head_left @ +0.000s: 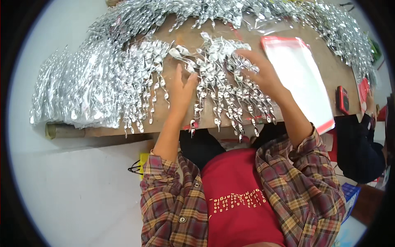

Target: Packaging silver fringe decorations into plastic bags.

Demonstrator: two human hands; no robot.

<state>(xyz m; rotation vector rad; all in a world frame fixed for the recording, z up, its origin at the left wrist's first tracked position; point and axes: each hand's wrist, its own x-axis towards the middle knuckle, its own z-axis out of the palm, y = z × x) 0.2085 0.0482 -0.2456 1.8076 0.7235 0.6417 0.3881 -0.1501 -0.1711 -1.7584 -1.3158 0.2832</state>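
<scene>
A bunch of shiny silver foil strands (220,78), twisted with small flat pieces along them, lies in front of me, its tails hanging over the table's near edge. My left hand (182,88) is at the bunch's left side, thumb and finger apart, fingertips close to the silver pieces. From the right, my right hand (265,74) curls its fingers around the upper right part of the bunch, with silver foil between thumb and fingers. Another bunch of the same strands (144,66) lies left of my left hand.
Thick silver strands (78,90) cover the brown table's (329,61) left end and far rim. Right of my right hand lies a white plastic bag pack with red edges (298,74). Beyond it sits a red and black device (342,100). Another person's hand (369,103) shows at far right.
</scene>
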